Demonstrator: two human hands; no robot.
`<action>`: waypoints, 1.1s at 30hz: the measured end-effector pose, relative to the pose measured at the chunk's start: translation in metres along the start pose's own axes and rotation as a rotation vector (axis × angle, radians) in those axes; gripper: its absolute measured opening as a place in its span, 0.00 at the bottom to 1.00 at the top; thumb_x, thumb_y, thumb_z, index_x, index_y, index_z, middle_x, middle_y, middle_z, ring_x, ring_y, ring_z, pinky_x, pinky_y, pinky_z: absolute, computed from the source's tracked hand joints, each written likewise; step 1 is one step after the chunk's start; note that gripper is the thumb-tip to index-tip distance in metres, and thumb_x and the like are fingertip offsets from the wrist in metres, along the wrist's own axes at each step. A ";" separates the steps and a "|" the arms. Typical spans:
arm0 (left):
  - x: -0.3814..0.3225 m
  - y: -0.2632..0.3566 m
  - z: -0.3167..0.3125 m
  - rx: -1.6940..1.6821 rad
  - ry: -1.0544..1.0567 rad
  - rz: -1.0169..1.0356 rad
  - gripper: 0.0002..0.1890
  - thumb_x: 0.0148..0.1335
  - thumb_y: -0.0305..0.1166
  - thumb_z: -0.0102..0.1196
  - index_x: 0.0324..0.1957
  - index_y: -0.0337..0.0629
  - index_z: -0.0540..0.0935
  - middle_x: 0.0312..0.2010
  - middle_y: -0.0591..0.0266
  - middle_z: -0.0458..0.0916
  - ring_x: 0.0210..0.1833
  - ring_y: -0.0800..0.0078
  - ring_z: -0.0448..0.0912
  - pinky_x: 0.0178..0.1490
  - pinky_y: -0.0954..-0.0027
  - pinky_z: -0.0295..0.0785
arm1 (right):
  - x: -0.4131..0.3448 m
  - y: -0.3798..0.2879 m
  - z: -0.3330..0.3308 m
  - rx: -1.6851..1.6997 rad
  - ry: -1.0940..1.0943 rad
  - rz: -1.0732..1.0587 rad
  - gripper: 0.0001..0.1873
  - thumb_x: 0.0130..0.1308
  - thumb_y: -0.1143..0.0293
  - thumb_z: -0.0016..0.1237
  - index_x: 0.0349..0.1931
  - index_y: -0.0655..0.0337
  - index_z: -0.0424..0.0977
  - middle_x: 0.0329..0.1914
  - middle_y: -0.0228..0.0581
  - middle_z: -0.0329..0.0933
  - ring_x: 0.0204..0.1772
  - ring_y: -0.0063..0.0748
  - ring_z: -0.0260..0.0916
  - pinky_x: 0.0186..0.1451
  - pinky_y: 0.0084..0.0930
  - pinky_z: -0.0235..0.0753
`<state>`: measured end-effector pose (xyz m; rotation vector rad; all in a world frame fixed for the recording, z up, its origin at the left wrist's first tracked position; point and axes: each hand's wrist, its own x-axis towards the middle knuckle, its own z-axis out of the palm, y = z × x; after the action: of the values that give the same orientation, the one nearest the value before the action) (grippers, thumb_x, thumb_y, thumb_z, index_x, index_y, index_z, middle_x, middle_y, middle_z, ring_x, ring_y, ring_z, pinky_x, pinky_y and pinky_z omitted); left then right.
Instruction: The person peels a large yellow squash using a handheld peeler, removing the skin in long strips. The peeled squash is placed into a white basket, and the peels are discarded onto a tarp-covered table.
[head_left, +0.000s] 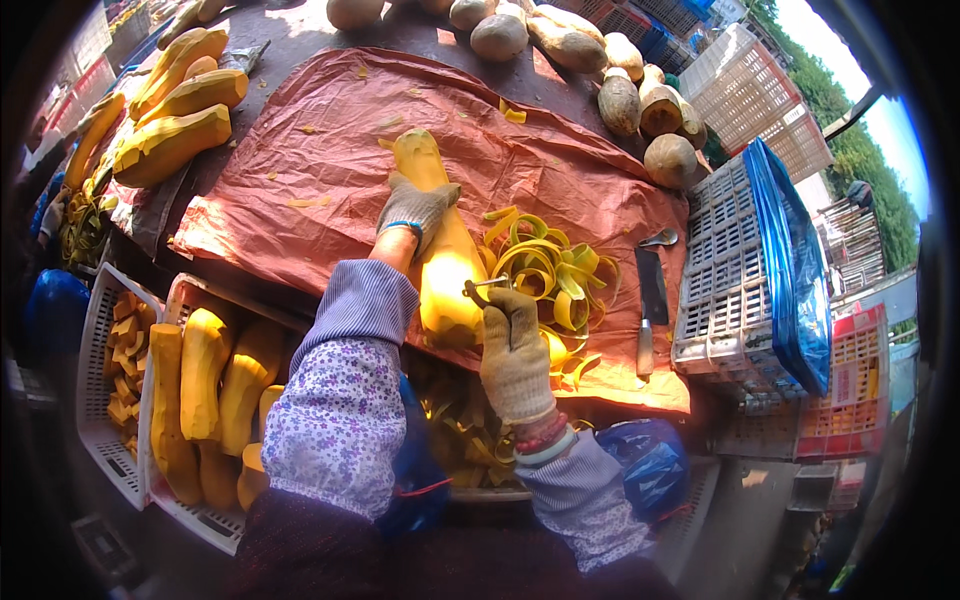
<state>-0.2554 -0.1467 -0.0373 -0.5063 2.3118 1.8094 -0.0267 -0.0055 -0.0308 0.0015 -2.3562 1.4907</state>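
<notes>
A long peeled squash (451, 262) with bright orange-yellow flesh lies lengthwise before me on a red tarp (330, 150). My left hand (418, 208), in a knitted work glove, is wrapped over its narrower upper part. Beside its thick lower end, my gloved right hand (516, 352) grips a peeler (486, 283), whose head is at the squash's right side. Whether the blade touches the flesh cannot be told. Curled strips of peel (551, 270) are heaped just right of the squash. Farther right lie a cleaver (651, 289) with a wooden handle and a metal spoon (660, 238).
Peeled squashes (176, 142) are piled at the table's left. Unpeeled squashes (499, 37) line the far edge. A white crate (727, 262) with blue plastic borders the right side. Low at left, one crate (199, 517) holds peeled squashes, another (112, 450) cut pieces. A person's gloved hand (52, 217) shows far left.
</notes>
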 end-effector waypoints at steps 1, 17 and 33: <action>-0.002 0.002 -0.001 0.025 0.006 -0.006 0.53 0.52 0.46 0.78 0.72 0.29 0.62 0.59 0.37 0.82 0.57 0.51 0.86 0.60 0.56 0.82 | 0.046 -0.007 -0.002 -0.195 -0.177 0.035 0.10 0.82 0.68 0.49 0.56 0.61 0.75 0.51 0.46 0.84 0.50 0.46 0.85 0.54 0.34 0.82; -0.012 0.006 -0.001 0.141 -0.008 -0.058 0.61 0.51 0.53 0.75 0.77 0.29 0.56 0.66 0.30 0.78 0.65 0.43 0.81 0.72 0.56 0.73 | -0.025 -0.009 -0.004 -0.233 0.053 -0.165 0.13 0.76 0.70 0.58 0.57 0.58 0.77 0.43 0.50 0.85 0.41 0.57 0.86 0.41 0.41 0.85; 0.015 -0.026 -0.036 -0.656 -0.240 -0.124 0.22 0.66 0.42 0.69 0.55 0.39 0.82 0.40 0.58 0.87 0.37 0.64 0.86 0.44 0.62 0.85 | 0.040 0.016 -0.006 0.294 -0.172 0.406 0.09 0.84 0.66 0.50 0.56 0.57 0.75 0.37 0.34 0.77 0.35 0.24 0.74 0.43 0.26 0.79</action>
<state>-0.2572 -0.1888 -0.0564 -0.4623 1.4691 2.3881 -0.0656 0.0142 -0.0313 -0.3039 -2.3395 2.0945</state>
